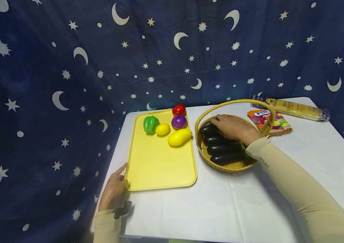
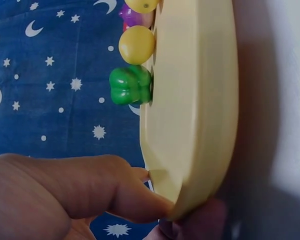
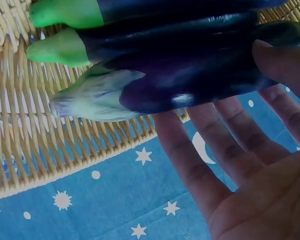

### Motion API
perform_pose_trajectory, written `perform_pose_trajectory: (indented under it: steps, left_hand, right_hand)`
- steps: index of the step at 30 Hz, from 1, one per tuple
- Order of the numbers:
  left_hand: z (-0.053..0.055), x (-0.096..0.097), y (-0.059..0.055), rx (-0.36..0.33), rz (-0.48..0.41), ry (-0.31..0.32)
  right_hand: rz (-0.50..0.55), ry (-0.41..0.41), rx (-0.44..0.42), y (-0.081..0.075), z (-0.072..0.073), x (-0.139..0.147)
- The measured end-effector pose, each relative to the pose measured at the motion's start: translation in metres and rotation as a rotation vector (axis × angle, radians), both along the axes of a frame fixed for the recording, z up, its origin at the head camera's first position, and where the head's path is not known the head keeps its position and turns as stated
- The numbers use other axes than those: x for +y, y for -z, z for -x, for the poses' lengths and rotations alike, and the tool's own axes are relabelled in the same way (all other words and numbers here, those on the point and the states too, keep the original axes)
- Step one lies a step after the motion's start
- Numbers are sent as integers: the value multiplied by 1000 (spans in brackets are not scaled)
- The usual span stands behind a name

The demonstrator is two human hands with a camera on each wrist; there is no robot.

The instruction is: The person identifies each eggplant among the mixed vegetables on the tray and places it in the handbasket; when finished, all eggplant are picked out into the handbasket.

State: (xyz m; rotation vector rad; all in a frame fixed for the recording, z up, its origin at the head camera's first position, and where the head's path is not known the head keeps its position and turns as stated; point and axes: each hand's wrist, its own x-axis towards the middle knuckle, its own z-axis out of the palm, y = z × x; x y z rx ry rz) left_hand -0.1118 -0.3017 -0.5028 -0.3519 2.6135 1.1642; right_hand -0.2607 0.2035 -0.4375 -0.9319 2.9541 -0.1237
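My left hand is at the near left corner of a yellow tray; in the left wrist view its thumb presses the tray's rim, with a fingertip below the edge. Inside a wicker basket, my right hand holds the farthest eggplant, thumb on one side and fingers along the other. Several dark eggplants lie side by side there. On the tray's far part are a green bell pepper, a lemon, a yellow mango-like fruit, a purple vegetable and a red tomato.
The basket's tall handle arches over the right hand. Behind it on the white table lie a fruit candy bag and a long pack of spaghetti. A dark blue star-and-moon cloth hangs at the back and left.
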Motion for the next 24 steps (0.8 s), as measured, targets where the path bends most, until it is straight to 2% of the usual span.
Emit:
perform_pose_trajectory:
  steps: [7, 13, 18, 21, 24]
  left_hand:
    - [-1, -1, -2, 19, 103, 71]
    - [2, -2, -4, 34, 124, 101]
    - [4, -2, -2, 21, 115, 92]
    - [5, -1, 0, 18, 93, 82]
    - [6, 1, 0, 19, 89, 89]
  right_hand:
    - [15, 4, -17, 3, -2, -1]
    - [0, -1, -48, 5, 0, 0]
    - [-5, 3, -69, 6, 0, 1]
    - [5, 16, -76, 2, -7, 5]
    - [48, -6, -13, -7, -26, 14]
